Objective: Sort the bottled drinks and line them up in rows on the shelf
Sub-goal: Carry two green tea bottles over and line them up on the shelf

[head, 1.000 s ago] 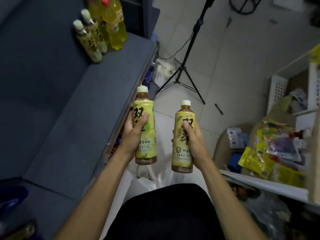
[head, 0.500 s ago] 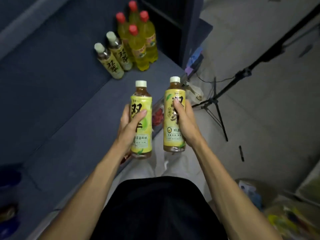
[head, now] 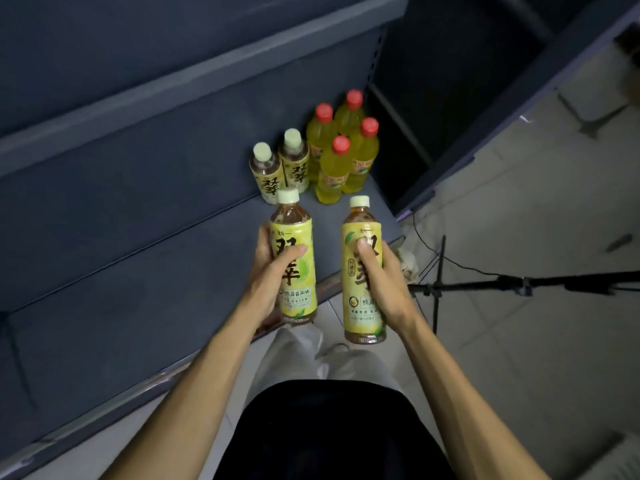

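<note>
L hand (head: pixel 268 271): my grip round tea btl (head: pixel 294 258), upright.
R hand (head: pixel 384 282): grips 2nd tea btl (head: pixel 362 271).
Shelf (head: pixel 138 271): 2 teas (head: pixel 280 164), 4 red-caps (head: pixel 343 147) at 12 o'clock.

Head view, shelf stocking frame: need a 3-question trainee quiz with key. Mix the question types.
1. True or false: the left hand and right hand each grip a pale-capped, yellow-labelled tea bottle.
2. How many red-capped yellow plastic drink bottles stand on the dark blue metal shelf?
3. The two pale-capped tea bottles on the shelf stand: A) to the left of the red-capped group, B) behind it, C) lying flat on the floor.

Key:
1. True. Left-hand bottle, right-hand bottle, both upright.
2. Four.
3. A.
</note>
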{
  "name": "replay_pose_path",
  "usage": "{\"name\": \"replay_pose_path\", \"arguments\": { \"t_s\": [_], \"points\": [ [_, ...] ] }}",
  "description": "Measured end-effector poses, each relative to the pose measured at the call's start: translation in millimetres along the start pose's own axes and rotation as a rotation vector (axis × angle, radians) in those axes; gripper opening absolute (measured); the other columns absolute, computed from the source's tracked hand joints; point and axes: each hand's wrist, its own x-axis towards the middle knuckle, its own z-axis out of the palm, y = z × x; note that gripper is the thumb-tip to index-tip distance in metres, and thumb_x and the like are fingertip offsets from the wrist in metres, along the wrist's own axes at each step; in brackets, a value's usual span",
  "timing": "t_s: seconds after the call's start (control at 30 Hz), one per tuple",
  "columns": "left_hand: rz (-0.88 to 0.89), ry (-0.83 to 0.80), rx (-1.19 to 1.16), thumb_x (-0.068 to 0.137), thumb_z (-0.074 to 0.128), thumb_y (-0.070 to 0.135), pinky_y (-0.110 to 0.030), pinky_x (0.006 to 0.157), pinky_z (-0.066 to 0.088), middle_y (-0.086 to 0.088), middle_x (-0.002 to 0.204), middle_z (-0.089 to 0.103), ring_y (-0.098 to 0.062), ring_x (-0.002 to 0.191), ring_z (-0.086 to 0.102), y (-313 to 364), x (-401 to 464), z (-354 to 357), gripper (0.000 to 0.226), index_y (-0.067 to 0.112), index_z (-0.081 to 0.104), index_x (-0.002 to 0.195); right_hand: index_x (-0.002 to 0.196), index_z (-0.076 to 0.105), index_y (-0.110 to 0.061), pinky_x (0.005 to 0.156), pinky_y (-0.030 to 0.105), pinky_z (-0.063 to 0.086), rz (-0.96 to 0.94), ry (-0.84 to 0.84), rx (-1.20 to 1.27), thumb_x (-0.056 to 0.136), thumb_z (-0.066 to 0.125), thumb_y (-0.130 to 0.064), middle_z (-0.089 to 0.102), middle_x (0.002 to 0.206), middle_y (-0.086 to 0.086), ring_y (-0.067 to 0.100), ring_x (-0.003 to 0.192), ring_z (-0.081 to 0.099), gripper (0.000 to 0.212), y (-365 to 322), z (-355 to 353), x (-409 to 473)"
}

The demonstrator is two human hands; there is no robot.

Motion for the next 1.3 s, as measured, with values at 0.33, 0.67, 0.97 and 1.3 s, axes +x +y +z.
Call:
{"name": "replay_pose_path", "arguments": {
  "t_s": [0.33,0.67,0.97,1.3],
  "points": [
    [0.166,0.1,0.106,0.067,0.066,0.052,-0.018,0.076,0.05,0.01,0.099,0.071,-0.003,0.094,0.066,40.0,39.7,2.9,0.037,0.034,0.063,0.099,0.117,0.052,-0.028,0.09,0.029,0.051,-0.218,-0.192,-0.225,0.085,0.069,-0.039,0.069,0.111,-0.009,0.005,0.106,0.064,0.038,-55.1,32.7,76.5],
    [0.379,0.184,0.235,0.083,0.061,0.03,-0.021,0.086,0.047,0.018,0.103,0.067,-0.004,0.1,0.062,48.8,62.6,15.0,0.037,0.012,0.059,0.115,0.093,0.054,-0.019,0.067,0.022,0.04,-0.467,-0.152,-0.493,0.078,0.058,-0.049,0.059,0.088,-0.004,0.009,0.079,0.055,0.033,-79.1,37.8,120.8],
    [0.375,0.379,0.574,0.07,0.075,0.048,-0.028,0.091,0.042,0.006,0.108,0.063,-0.017,0.104,0.055,22.1,86.4,4.1,0.047,0.021,0.071,0.109,0.102,0.059,-0.019,0.069,0.034,0.05,-0.567,-0.229,-0.768,0.084,0.069,-0.038,0.065,0.092,-0.007,0.013,0.08,0.061,0.028,-87.6,25.0,143.8],
    [0.229,0.473,0.583,0.069,0.079,0.017,-0.043,0.08,0.052,0.005,0.1,0.058,-0.014,0.092,0.06,6.1,108.8,-2.8,0.03,0.02,0.063,0.094,0.083,0.064,-0.012,0.072,0.038,0.037,-0.88,-0.077,-1.467,0.063,0.082,-0.033,0.062,0.084,0.005,0.029,0.084,0.055,0.034,-69.3,61.8,147.0]
  ]
}}
